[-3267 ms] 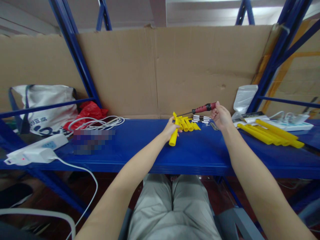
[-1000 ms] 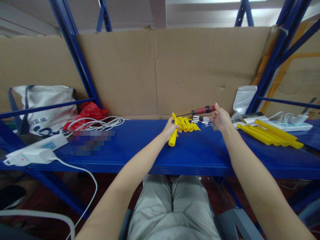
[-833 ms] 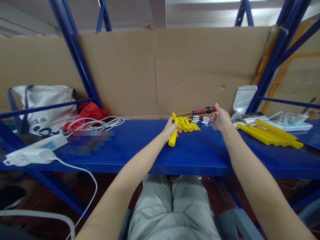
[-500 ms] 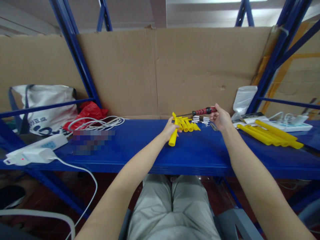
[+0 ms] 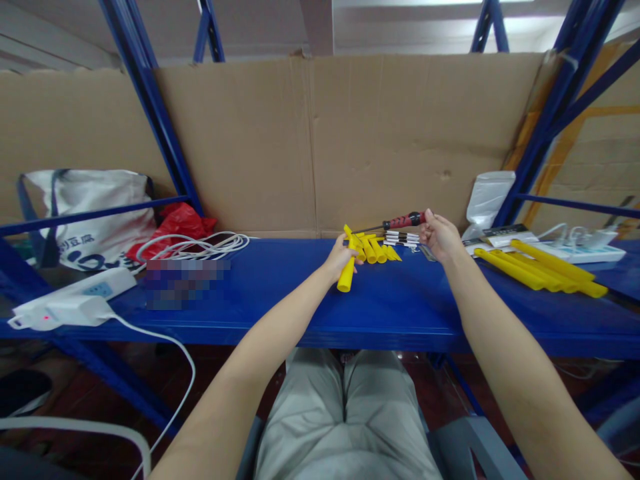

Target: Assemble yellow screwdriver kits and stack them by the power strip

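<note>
My left hand is wrapped round a yellow tube, its open end facing me, above the blue table. My right hand grips the end of a red and black screwdriver between its fingers. The screwdriver's thin shaft points left and reaches the upper part of the held tube; where its tip meets the tube is too small to tell. Just right of my left hand lie several short yellow pieces. Behind them sit white and black packets.
Several long yellow tubes lie at the right, before a white power strip. At the left are a white cable coil, a red bag, a cloth bag and another power strip. Cardboard stands behind.
My right hand's fingers have shifted slightly at the end of the screwdriver handle, which appears turned a little. The left hand and the yellow tube look still.
</note>
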Demonstrator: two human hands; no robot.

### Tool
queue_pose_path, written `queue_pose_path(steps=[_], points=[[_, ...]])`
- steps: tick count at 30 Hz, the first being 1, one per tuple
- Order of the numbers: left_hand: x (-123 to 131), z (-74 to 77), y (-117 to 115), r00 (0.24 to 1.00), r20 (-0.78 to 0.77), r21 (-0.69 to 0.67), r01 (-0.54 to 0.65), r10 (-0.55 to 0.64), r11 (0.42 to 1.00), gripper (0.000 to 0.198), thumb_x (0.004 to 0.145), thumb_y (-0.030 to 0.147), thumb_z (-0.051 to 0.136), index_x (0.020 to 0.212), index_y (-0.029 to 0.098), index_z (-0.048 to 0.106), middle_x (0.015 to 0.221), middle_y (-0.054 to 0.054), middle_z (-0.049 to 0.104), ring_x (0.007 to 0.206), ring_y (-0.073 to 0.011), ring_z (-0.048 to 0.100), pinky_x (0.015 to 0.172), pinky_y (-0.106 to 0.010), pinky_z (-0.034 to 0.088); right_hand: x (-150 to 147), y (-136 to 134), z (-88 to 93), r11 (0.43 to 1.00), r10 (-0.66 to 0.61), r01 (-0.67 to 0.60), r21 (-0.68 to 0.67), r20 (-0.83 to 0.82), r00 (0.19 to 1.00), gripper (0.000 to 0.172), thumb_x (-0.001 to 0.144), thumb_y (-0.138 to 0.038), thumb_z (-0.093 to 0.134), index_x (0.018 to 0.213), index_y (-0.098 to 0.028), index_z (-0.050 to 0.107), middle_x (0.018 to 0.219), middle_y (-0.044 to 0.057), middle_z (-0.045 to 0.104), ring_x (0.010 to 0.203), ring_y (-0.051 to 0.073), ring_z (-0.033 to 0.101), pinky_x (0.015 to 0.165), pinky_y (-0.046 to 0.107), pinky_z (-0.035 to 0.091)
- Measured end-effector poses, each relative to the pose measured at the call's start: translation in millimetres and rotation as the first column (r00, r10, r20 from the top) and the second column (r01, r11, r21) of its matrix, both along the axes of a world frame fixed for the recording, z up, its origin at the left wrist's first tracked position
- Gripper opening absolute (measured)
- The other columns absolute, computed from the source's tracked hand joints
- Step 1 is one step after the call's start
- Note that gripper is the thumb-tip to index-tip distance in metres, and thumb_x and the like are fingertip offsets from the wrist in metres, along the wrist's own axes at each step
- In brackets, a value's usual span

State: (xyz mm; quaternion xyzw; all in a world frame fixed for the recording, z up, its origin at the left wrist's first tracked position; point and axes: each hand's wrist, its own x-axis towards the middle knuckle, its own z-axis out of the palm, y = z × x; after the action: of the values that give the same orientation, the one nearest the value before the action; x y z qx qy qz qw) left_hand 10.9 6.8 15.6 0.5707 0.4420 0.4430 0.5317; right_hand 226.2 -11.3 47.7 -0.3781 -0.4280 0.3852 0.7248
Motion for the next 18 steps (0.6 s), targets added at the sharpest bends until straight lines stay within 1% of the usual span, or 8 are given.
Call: queue_pose_path(steps=[5,11,15,18], points=[[0.2,-0.6,0.0,1.0,0.001,-0.003,-0.011,0.011,1.0,0.072,0.076,0.001,0.045,0.14,0.026,0.025,0.105,-0.007,0.062,0.049,-0.0065,0.056,0.039,-0.017,0.04,-0.9,-0.2,0.4,1.0,-0.01,0.01,-0.004,-0.004,1.0,0.037,0.077,-0.041,0.071,0.067,-0.019,0.043,0.045,-0.009,0.044,0.035,0.004,0.038,0.034,0.015,0.031],[0.5,-1.8,0.6,1.0,0.011,0.012,0.011,-0.012,1.0,0.072,0.075,0.001,0.044,0.14,0.026,0.024,0.108,-0.008,0.062,0.049,-0.0068,0.056,0.037,-0.017,0.04,-1.7,-0.6,1.4,0.999,-0.034,0.033,-0.027,-0.034,0.999,0.031,0.083,-0.039,0.065,0.069,-0.02,0.043,0.043,-0.009,0.044,0.034,0.006,0.042,0.035,0.017,0.033],[1.3,-1.5,-1.3,0.999,0.006,0.017,0.037,-0.037,0.999,0.073,0.075,0.002,0.045,0.14,0.026,0.023,0.109,-0.008,0.061,0.048,-0.0065,0.056,0.037,-0.017,0.039,-1.1,2.0,1.0,0.997,-0.073,0.073,-0.002,-0.069,0.995,0.033,0.081,-0.04,0.066,0.068,-0.021,0.042,0.044,-0.009,0.041,0.036,0.008,0.045,0.036,0.018,0.036],[2.8,-0.9,-3.9,0.998,-0.007,0.02,0.067,-0.067,0.998,0.074,0.074,0.002,0.046,0.14,0.027,0.024,0.108,-0.007,0.062,0.048,-0.0064,0.056,0.037,-0.017,0.039,0.2,5.9,0.6,0.991,-0.127,0.13,0.019,-0.121,0.985,0.036,0.08,-0.041,0.066,0.066,-0.021,0.039,0.043,-0.01,0.036,0.035,0.007,0.041,0.036,0.018,0.036]])
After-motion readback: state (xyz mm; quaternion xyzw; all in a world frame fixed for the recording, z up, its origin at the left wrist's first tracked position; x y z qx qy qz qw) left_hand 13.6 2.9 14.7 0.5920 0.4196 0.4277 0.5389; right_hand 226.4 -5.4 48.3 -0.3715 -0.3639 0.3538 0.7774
